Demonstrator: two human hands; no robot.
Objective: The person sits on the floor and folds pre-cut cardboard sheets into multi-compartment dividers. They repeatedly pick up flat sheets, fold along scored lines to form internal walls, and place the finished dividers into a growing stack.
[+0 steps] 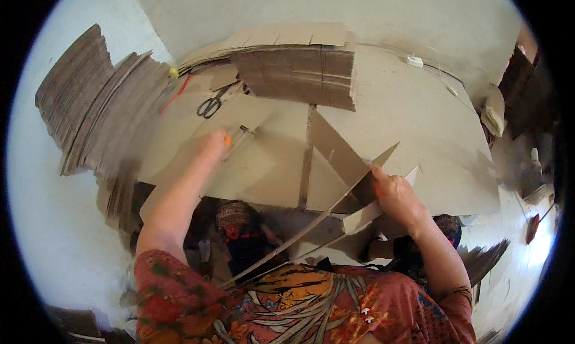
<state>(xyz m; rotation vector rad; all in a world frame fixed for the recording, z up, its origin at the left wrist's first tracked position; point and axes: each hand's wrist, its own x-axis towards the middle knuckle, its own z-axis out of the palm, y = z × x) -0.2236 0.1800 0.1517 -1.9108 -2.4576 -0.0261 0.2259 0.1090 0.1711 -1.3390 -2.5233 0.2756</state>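
My left hand [214, 145] is closed around a tool [242, 130] with an orange handle, held low over the cardboard-covered table [275, 158]. Motion blurs the tool's far end, so its exact kind is unclear. On the right, my right hand [398, 197] grips a folded piece of brown cardboard [338, 149] by its edge. Its flaps stand up at angles, and one long side reaches down toward my lap. Scissors [209, 107] with dark handles lie on the table beyond my left hand.
A tall stack of folded cardboard [293, 74] stands at the table's back. More cardboard piles [114, 104] lean at the left. A red strip [175, 95] lies near the scissors. At the back right sits a small white box [414, 61] with a cord.
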